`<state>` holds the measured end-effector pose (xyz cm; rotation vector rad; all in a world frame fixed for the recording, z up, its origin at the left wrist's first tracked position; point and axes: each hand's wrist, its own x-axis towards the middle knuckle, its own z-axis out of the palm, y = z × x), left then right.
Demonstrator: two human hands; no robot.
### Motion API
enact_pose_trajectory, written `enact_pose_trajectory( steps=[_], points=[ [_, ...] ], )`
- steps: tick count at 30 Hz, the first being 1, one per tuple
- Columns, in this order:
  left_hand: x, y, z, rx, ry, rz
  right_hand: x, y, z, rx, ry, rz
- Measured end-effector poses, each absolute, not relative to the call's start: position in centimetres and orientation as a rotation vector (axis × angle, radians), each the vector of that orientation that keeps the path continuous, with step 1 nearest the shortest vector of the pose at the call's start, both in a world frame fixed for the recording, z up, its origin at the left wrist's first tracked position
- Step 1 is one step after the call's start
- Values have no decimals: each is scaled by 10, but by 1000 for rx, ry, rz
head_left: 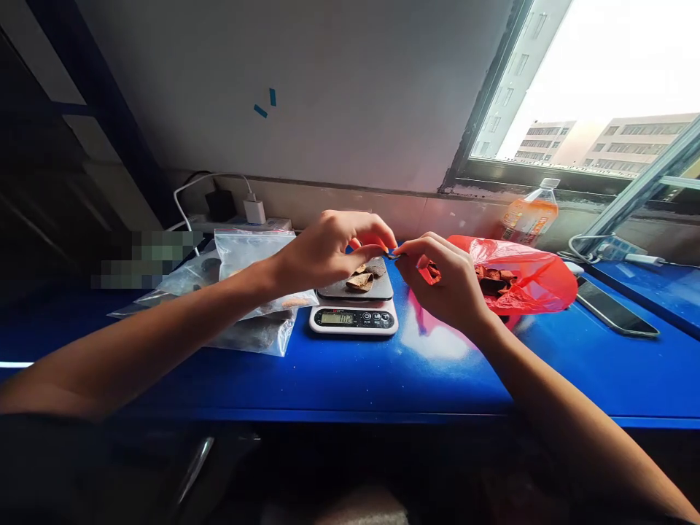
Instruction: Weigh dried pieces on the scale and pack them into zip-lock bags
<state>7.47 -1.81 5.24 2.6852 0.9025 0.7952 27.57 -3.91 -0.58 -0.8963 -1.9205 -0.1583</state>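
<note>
My left hand (pixel 342 248) and my right hand (pixel 440 277) meet above the back right of a small digital scale (pixel 353 322). Between their pinched fingertips is a small dark piece (pixel 391 255), too small to name, gripped from both sides. On the scale's grey plate lie several curled, brown, bark-like pieces (pixel 361 282), partly hidden by my left hand. The lit display seems to read 102. Just beyond my right hand, an open red plastic bag (pixel 539 281) holds more reddish-brown pieces (pixel 495 281).
Clear zip bags (pixel 257 332) lie left of the scale on the blue table (pixel 339 386). A phone (pixel 617 306) rests at the right, beside a slanted metal bar (pixel 634 182). An orange drink bottle (pixel 530 211) stands behind the red bag. A white charger (pixel 254 210) with its cable is at the back left.
</note>
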Motion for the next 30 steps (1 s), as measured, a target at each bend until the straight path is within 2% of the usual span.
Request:
enact_pose_trajectory(
  steps=[12,16,21,30],
  points=[
    [24,-11,28,2781,1034,854,282,-32,-9,-907,-2013,-216],
    [22,-7,19,2792,1202,691,283,-30,-11,-910,-2054,-234],
    [28,-3,16,2857,1109,430,284,-28,-12,-926,-2079,-246],
    [9,-2,16,2879,1233,364,292,-28,-8,-900,-2084,-308]
  ],
)
